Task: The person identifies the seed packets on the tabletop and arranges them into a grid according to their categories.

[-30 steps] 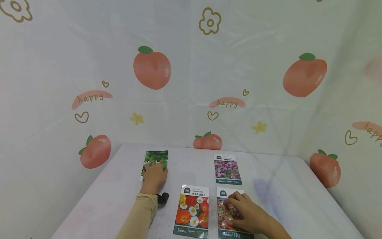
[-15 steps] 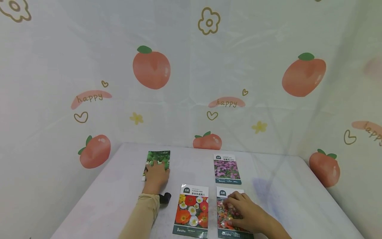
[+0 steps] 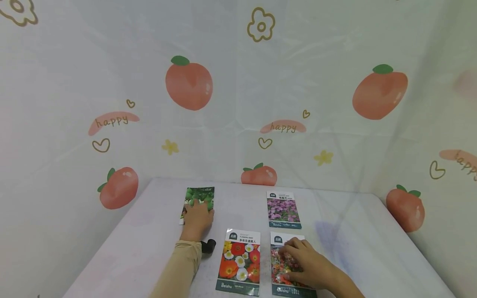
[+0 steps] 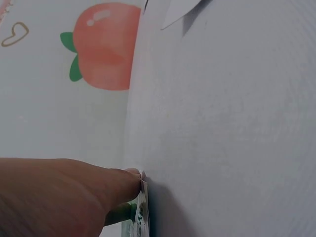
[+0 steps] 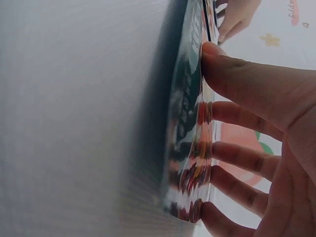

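Note:
My left hand (image 3: 198, 218) rests on a green seed packet (image 3: 205, 193) at the back left of the table, fingers spread over its face. In the left wrist view the thumb lies at the packet's edge. At front right, my right hand (image 3: 308, 263) touches a seed packet with mixed red flowers (image 3: 277, 265); its fingertips and thumb are spread on the printed face. The right wrist view shows these fingertips (image 5: 215, 177) against the packet's surface. Between the hands lies a poppy seed packet (image 3: 239, 265), flat, untouched. A purple-flower seed packet (image 3: 284, 211) lies behind the right hand.
The white table (image 3: 354, 231) meets a pale curtain (image 3: 223, 140) printed with fruit and hearts at its back and sides. A black wrist-camera piece (image 3: 208, 246) sits at the left cuff.
The left hand has slid the green seed packet slightly to the right along the table. The right hand and the other packets have stayed in place.

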Motion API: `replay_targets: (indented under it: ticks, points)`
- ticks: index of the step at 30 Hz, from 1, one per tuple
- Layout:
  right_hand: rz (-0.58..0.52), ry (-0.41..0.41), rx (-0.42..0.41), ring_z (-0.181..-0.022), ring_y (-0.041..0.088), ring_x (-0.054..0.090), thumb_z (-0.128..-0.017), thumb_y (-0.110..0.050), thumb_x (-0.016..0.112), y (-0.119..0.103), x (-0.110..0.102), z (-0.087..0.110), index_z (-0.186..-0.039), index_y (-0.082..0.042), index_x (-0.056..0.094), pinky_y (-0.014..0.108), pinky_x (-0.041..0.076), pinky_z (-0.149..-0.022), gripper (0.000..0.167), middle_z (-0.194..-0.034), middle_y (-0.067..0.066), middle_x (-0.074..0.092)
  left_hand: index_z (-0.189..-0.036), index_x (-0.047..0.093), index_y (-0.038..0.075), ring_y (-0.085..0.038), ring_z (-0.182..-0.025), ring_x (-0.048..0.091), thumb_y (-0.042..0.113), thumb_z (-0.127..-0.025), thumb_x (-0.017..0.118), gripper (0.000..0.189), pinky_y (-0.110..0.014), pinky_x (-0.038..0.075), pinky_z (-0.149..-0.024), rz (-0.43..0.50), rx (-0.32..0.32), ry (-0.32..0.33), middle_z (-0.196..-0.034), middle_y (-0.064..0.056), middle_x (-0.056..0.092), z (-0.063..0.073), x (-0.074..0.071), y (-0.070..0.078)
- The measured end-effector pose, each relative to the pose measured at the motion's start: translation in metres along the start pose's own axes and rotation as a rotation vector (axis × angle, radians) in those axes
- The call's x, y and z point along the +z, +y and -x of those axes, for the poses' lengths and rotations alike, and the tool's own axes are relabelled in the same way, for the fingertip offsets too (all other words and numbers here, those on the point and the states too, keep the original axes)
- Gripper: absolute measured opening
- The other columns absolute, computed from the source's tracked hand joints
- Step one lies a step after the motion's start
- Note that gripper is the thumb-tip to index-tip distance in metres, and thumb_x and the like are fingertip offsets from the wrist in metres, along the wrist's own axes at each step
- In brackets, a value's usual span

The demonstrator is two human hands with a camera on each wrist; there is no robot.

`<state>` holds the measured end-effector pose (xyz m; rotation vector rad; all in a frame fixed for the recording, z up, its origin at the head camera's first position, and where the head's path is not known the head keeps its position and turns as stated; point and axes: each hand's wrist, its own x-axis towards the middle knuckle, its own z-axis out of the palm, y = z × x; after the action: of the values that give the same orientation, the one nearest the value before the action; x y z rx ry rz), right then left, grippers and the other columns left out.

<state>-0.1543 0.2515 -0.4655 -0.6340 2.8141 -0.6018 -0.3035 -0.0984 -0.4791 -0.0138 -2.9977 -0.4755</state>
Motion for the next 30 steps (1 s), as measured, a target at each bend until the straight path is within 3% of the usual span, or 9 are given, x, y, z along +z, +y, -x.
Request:
replay_targets:
  ticks: [18,30]
  points:
    - [-0.016,-0.001,-0.004,-0.119,0.026,0.050,-0.089,-0.049,0.083,0.003,0.002,0.001,-0.134,-0.034,0.066,0.057,0.055,-0.095,0.050,-0.135,-0.005,0.055,-0.148,0.058,-0.002,-0.074,-0.139,0.036,0.030,-0.106,0.063,0.054,-0.080,0.040,-0.108,0.016,0.012,0.000,-0.154,-0.042,0.045,0.005,-0.003,0.007]
    - [-0.040,-0.019,0.039,-0.122,0.027,0.050,-0.088,-0.048,0.084,-0.001,-0.001,-0.001,-0.132,-0.031,0.068,0.063,0.053,-0.100,0.049,-0.134,-0.003,0.056,-0.149,0.058,-0.001,-0.073,-0.141,0.035,0.031,-0.106,0.062,0.054,-0.080,0.039,-0.110,0.015,0.005,-0.012,-0.155,-0.041,0.044,0.004,-0.001,0.012]
